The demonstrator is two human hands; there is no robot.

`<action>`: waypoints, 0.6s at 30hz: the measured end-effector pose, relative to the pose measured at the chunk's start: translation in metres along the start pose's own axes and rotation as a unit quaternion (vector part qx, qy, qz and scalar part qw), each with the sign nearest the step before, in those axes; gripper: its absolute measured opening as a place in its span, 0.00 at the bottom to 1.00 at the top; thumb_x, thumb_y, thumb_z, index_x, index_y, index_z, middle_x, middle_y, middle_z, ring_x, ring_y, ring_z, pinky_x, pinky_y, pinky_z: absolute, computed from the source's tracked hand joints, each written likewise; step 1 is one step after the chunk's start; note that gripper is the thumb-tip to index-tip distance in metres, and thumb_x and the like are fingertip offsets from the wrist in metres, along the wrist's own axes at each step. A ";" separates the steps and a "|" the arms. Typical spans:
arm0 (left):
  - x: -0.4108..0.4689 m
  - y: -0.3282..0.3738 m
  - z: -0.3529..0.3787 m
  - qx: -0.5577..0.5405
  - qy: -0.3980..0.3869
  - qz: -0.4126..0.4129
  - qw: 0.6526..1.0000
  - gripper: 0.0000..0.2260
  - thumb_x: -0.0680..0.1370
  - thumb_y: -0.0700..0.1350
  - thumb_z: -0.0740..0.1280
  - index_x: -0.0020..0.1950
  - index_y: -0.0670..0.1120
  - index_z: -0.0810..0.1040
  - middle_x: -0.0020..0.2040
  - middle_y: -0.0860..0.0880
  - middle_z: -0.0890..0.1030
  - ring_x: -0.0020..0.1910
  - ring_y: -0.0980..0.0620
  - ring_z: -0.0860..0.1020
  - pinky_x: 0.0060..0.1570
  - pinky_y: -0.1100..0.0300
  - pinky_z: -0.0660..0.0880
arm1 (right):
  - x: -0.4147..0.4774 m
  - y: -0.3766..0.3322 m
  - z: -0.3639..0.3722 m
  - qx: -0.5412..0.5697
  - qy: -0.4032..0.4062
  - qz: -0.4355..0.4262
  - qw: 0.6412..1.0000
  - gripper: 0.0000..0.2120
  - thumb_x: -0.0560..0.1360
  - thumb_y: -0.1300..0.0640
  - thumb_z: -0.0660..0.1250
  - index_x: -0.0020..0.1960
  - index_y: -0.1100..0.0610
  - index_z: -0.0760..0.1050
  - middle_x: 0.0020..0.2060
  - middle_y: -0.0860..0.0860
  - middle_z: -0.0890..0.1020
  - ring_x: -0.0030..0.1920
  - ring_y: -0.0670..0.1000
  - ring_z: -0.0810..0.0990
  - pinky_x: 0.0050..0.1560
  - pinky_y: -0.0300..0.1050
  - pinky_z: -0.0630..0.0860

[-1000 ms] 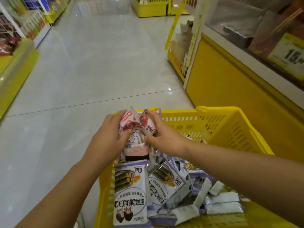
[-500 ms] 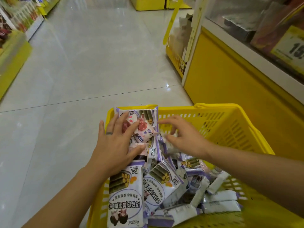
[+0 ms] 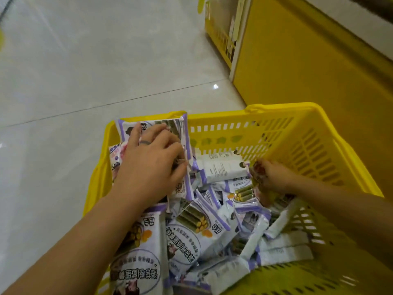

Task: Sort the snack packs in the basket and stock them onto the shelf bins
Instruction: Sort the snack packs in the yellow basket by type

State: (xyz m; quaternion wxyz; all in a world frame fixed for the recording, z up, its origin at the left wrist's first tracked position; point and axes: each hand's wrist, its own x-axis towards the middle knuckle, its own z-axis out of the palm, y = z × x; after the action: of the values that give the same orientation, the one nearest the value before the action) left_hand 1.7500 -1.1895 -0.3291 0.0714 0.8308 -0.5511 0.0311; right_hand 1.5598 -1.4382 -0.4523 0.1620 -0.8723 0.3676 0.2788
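Note:
A yellow plastic basket (image 3: 276, 107) holds several purple-and-white snack packs (image 3: 191, 228) printed with green rolls, and a white pack (image 3: 221, 167) lying back side up. My left hand (image 3: 148, 165) is at the basket's far left corner, its fingers curled over a stack of packs leaning on the wall. A pink-printed pack (image 3: 116, 154) shows under its edge. By the right wall, my right hand (image 3: 274, 175) grips a small red-printed pack (image 3: 258, 173) just above the pile.
A yellow shelf unit (image 3: 297, 60) stands close behind and to the right of the basket. A yellow wire rack (image 3: 219, 35) is fixed at its end. Pale glossy floor tiles (image 3: 85, 60) spread to the left and ahead.
The view has tilted down. My right hand moved from the middle to the basket's right side and took hold of a small red-printed pack. My left hand settled onto the stack at the far left corner.

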 end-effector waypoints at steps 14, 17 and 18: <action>0.002 -0.002 0.010 -0.027 0.049 0.008 0.998 0.15 0.74 0.54 0.59 0.41 0.47 0.81 0.49 0.47 0.82 0.64 0.38 0.72 0.67 0.37 0.59 | -0.004 0.002 -0.025 0.255 -0.118 0.028 0.959 0.09 0.75 0.64 0.67 0.52 0.67 0.77 0.45 0.61 0.80 0.45 0.57 0.80 0.50 0.52 0.78; 0.002 -0.003 0.011 -0.028 0.049 0.010 0.998 0.16 0.74 0.55 0.59 0.42 0.46 0.81 0.49 0.47 0.82 0.64 0.38 0.72 0.67 0.37 0.59 | -0.002 -0.003 -0.006 0.182 -0.184 0.030 0.966 0.15 0.73 0.62 0.71 0.57 0.66 0.77 0.52 0.63 0.81 0.53 0.62 0.81 0.56 0.59 0.78; 0.002 -0.003 0.011 -0.027 0.049 0.011 0.998 0.16 0.74 0.55 0.59 0.42 0.46 0.81 0.49 0.47 0.82 0.64 0.38 0.72 0.67 0.37 0.59 | 0.000 -0.006 -0.002 0.172 -0.191 0.024 0.966 0.17 0.71 0.61 0.73 0.58 0.65 0.76 0.53 0.61 0.82 0.52 0.61 0.82 0.55 0.59 0.79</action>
State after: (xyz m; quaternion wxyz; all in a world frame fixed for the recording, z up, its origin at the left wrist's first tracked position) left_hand 1.7536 -1.1918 -0.3400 0.1199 0.8200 -0.5566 0.0578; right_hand 1.5650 -1.4347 -0.4505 0.3701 -0.7528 0.3932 0.3764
